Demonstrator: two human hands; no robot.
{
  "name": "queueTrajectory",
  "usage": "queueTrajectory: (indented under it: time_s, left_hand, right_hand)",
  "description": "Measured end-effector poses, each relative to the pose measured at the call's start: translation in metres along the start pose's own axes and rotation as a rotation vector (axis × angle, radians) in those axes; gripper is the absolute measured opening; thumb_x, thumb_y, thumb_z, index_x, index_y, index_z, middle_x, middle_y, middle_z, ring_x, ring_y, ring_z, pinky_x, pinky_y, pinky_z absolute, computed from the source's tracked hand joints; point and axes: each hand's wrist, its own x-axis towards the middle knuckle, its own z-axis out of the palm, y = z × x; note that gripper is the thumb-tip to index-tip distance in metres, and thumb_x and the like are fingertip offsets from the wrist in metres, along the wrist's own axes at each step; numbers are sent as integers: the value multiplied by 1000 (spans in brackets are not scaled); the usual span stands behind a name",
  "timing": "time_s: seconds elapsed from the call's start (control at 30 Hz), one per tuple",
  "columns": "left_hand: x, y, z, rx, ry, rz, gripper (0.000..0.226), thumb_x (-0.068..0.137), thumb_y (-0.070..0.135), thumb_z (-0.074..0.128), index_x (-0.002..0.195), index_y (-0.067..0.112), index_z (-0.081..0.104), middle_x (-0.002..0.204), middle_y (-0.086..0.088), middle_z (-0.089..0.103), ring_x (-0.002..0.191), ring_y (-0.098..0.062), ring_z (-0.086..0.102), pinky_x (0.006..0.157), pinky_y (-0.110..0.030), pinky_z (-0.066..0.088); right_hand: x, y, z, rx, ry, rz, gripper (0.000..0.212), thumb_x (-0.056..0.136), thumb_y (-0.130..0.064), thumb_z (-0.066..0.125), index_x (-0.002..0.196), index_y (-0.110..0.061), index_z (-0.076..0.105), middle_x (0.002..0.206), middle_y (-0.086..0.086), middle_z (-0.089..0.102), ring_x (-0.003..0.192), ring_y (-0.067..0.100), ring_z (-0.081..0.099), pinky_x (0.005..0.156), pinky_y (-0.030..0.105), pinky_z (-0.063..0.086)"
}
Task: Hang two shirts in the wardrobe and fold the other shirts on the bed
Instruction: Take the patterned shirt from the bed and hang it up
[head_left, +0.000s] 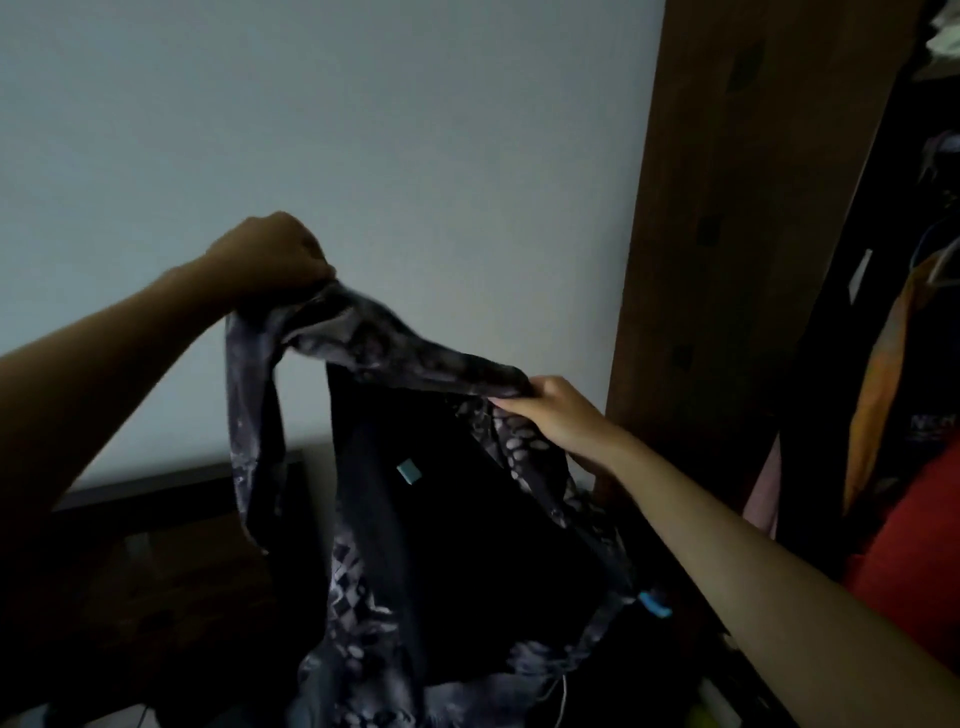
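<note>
- I see the left hand (275, 254) fisted around one end of a dark, grey-patterned fabric shirt (457, 519).
- The right hand (550, 410) pinches its other end, beside the brown wooden wardrobe (727, 208).

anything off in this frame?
Nothing damaged or spilled. The shirt hangs twisted and bunched between the left hand and right hand, not spread flat. The frame is dim.

The dark patterned shirt (447, 519) hangs in the air, held up by its top edge. It has grey spots and a small blue tag (409, 473) inside.
</note>
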Motion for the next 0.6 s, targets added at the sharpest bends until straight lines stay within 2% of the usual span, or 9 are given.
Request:
queueTrajectory:
  time_s: [0.07,0.1,0.17,0.2,0.23,0.33,0.4,0.5,0.6]
  left_hand:
    - [-9,3,5,-130,90,134,26,91,32,70,107,12,74,110,-12,73,107,-30,67,91,-34,47]
    - [-17,11,7,-224,61,218,36,89,44,70,112,17,73,111,-5,74,107,-22,67,92,-31,47]
    - [-40,34,9,-322,-234,356,61,75,72,68,119,31,68,116,17,70,110,-1,64,97,-25,46]
    - [-49,43,13,-326,-391,401,66,69,76,69,121,35,66,116,22,69,110,6,63,98,-24,46]
    - [-54,48,20,-320,-470,439,63,70,72,73,120,34,66,115,22,70,109,5,64,97,-25,49]
    - [-52,43,30,-382,-377,473,39,78,43,80,110,22,74,102,9,77,103,-12,71,94,-42,55]
    - [-48,35,30,-426,-379,467,28,80,37,78,104,21,78,97,6,79,98,-10,72,93,-40,57]
    - [-45,28,36,-529,-302,407,24,79,38,74,94,20,79,90,3,79,84,-7,70,81,-31,57]
    - [-34,25,46,-729,-160,243,9,89,23,72,89,16,78,88,-3,78,75,-9,68,75,-31,55]
  right_hand:
    - [6,-26,9,-41,-28,-38,18,96,-6,61,80,0,63,62,5,60,47,12,58,49,24,49]
    - [10,-37,14,-67,-39,-57,16,95,-3,61,80,2,64,62,4,61,49,12,59,51,23,49]
    - [16,-60,24,-175,-53,-92,12,89,1,60,84,6,69,65,5,64,56,13,59,56,23,47]
    - [19,-69,29,-234,-48,-102,14,86,1,59,87,4,72,67,5,65,58,11,60,56,20,46]
    - [22,-77,32,-269,-49,-95,16,85,1,59,88,1,74,69,6,66,58,10,60,55,19,46]
    - [22,-95,31,-215,-140,-46,17,90,-5,63,100,3,73,81,11,69,71,17,65,65,24,51]
    - [15,-99,16,-183,-268,-55,18,95,-14,65,110,-5,69,95,9,71,83,16,68,74,24,53]
    - [2,-87,-13,-166,-423,2,41,92,-26,69,130,-21,53,119,4,69,105,14,66,91,30,51]
    - [-16,-49,-39,-27,-541,121,65,70,-45,85,122,-18,59,120,1,69,109,13,66,99,29,51]
